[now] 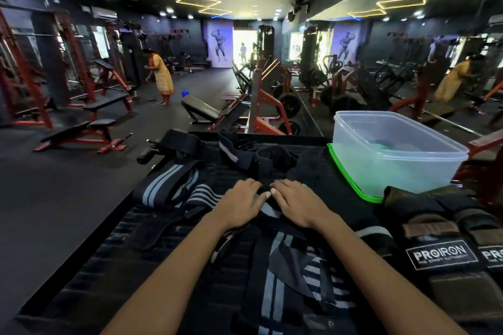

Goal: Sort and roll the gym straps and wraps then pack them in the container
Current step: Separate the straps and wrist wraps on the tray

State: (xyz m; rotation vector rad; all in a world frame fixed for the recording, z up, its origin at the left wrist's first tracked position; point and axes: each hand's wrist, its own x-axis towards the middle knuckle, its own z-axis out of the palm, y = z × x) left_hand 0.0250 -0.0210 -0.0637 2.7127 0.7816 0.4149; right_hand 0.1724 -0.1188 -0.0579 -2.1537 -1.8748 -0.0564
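My left hand point(241, 202) and my right hand point(296, 202) lie side by side on a black wrap with grey stripes point(275, 275), fingers curled over its rolled far end. The wrap's loose length trails toward me between my forearms. More black and grey striped wraps point(166, 185) lie in a heap to the left. Other dark straps point(245, 152) sit at the far side of the surface. A clear plastic container point(394, 152) stands at the right on its green lid point(351, 182), with something greenish at its bottom.
Everything lies on a black ribbed platform point(114, 250). Brown and black PROIRON straps point(446, 247) lie at the right near edge. Red and black gym benches point(81, 133) and machines fill the floor beyond. A person in yellow point(163, 76) stands far off.
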